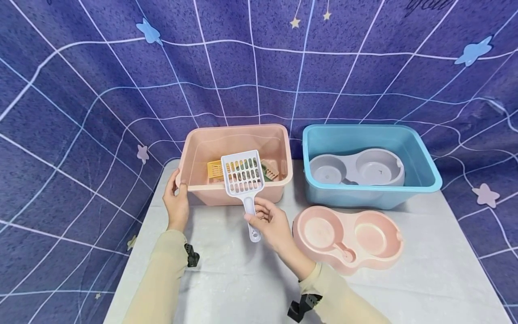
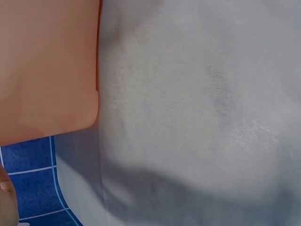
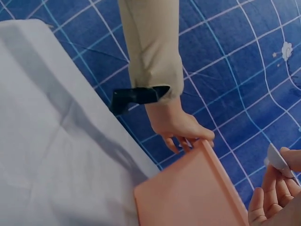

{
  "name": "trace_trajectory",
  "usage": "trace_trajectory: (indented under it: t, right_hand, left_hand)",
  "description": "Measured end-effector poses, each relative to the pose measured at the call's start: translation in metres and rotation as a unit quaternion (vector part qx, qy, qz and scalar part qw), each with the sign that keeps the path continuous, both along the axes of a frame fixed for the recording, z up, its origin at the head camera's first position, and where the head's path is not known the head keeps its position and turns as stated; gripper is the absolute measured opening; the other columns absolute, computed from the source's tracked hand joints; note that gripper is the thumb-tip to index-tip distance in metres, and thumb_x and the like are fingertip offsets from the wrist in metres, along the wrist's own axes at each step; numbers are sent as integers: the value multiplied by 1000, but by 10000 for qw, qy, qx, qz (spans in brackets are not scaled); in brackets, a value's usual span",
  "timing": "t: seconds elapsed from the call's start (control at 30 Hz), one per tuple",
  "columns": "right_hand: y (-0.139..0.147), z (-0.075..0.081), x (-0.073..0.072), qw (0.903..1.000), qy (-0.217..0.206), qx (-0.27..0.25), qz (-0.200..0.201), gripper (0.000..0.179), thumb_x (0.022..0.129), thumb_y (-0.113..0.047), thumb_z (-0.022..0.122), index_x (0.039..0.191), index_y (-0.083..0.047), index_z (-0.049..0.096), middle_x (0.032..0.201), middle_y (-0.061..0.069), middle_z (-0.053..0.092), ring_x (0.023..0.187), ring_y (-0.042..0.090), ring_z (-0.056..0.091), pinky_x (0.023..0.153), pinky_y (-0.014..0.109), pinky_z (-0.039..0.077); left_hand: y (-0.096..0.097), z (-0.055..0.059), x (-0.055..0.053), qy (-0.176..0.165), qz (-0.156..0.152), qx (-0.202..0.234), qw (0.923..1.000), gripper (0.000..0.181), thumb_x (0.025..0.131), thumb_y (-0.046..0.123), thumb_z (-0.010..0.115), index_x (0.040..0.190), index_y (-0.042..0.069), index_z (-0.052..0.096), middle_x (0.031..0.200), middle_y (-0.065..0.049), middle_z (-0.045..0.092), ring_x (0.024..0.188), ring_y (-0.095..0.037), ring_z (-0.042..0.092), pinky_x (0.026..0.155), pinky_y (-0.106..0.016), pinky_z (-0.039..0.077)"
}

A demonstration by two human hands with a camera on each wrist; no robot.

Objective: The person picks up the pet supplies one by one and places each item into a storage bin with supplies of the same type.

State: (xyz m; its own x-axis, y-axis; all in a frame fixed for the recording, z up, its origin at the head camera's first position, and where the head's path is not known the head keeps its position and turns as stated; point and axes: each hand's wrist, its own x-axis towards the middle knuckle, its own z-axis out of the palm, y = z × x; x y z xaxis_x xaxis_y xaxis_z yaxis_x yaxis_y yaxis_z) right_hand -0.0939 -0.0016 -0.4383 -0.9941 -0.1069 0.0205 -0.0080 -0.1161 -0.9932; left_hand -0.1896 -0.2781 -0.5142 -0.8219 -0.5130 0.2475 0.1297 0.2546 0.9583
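My left hand (image 1: 176, 207) grips the left front corner of a pink plastic bin (image 1: 210, 196) by its rim. In the right wrist view, the fingers of that left hand (image 3: 176, 125) curl around the rim. My right hand (image 1: 276, 227) holds a white slotted litter scoop (image 1: 243, 191) by its handle. The scoop is raised in front of the bin, its slotted head overlapping the bin's opening in the head view. Inside the bin lie a yellow slotted scoop (image 1: 213, 170) and a green item (image 1: 270, 173), partly hidden behind the white scoop.
A blue bin (image 1: 404, 196) stands to the right, with a grey double pet bowl (image 1: 351, 165) inside. In front of it, a pink double pet bowl (image 1: 349, 225) sits on the white-covered table (image 1: 226, 279). A dark blue patterned curtain (image 1: 243, 67) surrounds the table's back and sides.
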Motion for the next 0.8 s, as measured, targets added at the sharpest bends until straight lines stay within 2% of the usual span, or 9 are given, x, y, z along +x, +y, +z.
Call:
trace_trajectory:
  t: [0.23, 0.27, 0.47, 0.5, 0.8]
  right_hand:
    - [3, 5, -11, 9997, 144, 19, -174, 44, 84, 4, 73, 127, 10, 61, 95, 16, 68, 77, 7, 56, 69, 15, 47]
    - [4, 6, -12, 9997, 155, 14, -191, 44, 84, 4, 73, 126, 10, 61, 95, 16, 69, 76, 7, 57, 68, 15, 47]
    - [4, 9, -20, 9992, 142, 140, -351, 46, 85, 3, 74, 128, 9, 60, 96, 14, 69, 79, 11, 57, 69, 16, 47]
    - [5, 9, -21, 9990, 155, 173, -370, 46, 85, 2, 74, 128, 9, 60, 98, 15, 69, 79, 11, 57, 70, 16, 47]
    - [9, 18, -39, 9972, 486, 461, -328, 46, 86, -2, 74, 129, 6, 60, 102, 17, 70, 81, 10, 59, 72, 20, 48]
  left_hand:
    - [0, 0, 0, -1, -50, 88, 9999, 44, 98, 11, 52, 142, 19, 56, 142, -2, 54, 121, -12, 48, 96, -21, 43]
    - [2, 4, 2, -16, -66, 97, 9999, 45, 98, 10, 52, 142, 17, 56, 142, -3, 54, 121, -13, 48, 96, -22, 43]
    - [2, 5, 3, -38, -49, 96, 9999, 45, 97, 8, 53, 141, 17, 57, 140, -3, 55, 118, -12, 49, 94, -21, 44]
    - [0, 1, 1, -28, -26, 82, 10000, 45, 98, 10, 53, 141, 19, 57, 139, -2, 56, 118, -11, 49, 93, -20, 44]
    - [0, 1, -1, 14, -36, 65, 10000, 42, 98, 12, 54, 140, 19, 58, 138, -2, 56, 118, -11, 49, 93, -21, 43]
